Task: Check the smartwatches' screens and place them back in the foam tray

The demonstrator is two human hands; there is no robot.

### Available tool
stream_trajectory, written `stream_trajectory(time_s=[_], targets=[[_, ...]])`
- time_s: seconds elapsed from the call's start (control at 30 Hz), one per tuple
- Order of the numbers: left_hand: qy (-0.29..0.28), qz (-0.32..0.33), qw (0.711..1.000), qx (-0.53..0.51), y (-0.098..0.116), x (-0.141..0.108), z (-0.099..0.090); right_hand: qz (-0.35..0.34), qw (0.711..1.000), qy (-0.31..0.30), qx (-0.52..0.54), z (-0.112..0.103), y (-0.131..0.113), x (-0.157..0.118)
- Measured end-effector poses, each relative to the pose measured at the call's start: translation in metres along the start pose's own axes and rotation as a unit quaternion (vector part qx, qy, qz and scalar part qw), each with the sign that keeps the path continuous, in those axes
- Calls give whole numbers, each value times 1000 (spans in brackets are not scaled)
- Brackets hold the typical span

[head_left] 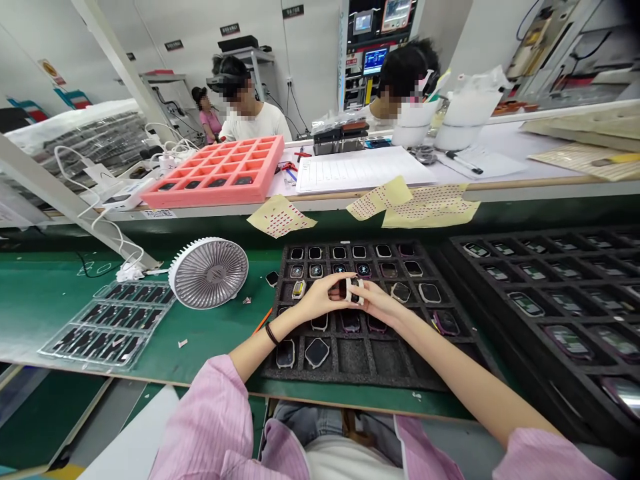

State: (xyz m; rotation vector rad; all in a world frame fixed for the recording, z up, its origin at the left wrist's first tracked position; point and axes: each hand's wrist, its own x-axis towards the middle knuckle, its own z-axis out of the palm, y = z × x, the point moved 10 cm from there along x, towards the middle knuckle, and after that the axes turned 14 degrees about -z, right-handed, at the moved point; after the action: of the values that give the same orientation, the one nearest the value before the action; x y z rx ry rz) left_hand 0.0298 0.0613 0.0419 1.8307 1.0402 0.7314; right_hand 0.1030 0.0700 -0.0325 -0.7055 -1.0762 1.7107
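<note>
Head view: left hand [320, 298] and right hand [379, 303] meet at the fingertips, both pinching a small dark watch-like device [344, 289] fitted with a white clip [355, 291]. Directly beneath lies a black foam tray [354, 358] holding similar watch bodies [317, 352]. Further left on the green desk [210, 353], a white fan [207, 273] stands beside a clear plastic tray [107, 327].

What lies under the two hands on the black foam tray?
Under the left hand and right hand, the foam tray is covered and cannot be seen; nearby slots hold smartwatch bodies.
</note>
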Motion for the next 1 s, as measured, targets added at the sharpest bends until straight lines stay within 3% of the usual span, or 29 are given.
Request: stream_trajectory(time_s=[0.17, 0.33, 0.5, 0.63, 0.7, 0.8, 0.87, 0.93, 1.0], targets=[[55, -6, 997, 48, -12, 18, -12, -62, 982, 34, -172, -30, -17, 6], [48, -20, 980, 193, -34, 27, -3, -133, 897, 86, -412, -63, -38, 11], [52, -11, 962, 267, -40, 16, -18, -137, 836, 79, -525, -63, -37, 12], [39, -33, 926, 375, -52, 0, -34, -144, 790, 70, -591, -57, -53, 2], [17, -40, 917, 397, -59, -8, -38, -152, 747, 80, -642, -62, -72, -10], [22, -46, 927, 370, -64, -18, -55, -120, 606, 116, -778, -88, -101, -35], [49, -71, 934, 347, -67, -24, -76, -46, 543, 145, -826, -120, -108, -52], [46, -101, 929, 352, -72, -28, -88, 30, 514, 162, -842, -153, -105, -66], [19, -125, 915, 382, -75, -30, -90, 67, 526, 156, -833, -176, -95, -73]])
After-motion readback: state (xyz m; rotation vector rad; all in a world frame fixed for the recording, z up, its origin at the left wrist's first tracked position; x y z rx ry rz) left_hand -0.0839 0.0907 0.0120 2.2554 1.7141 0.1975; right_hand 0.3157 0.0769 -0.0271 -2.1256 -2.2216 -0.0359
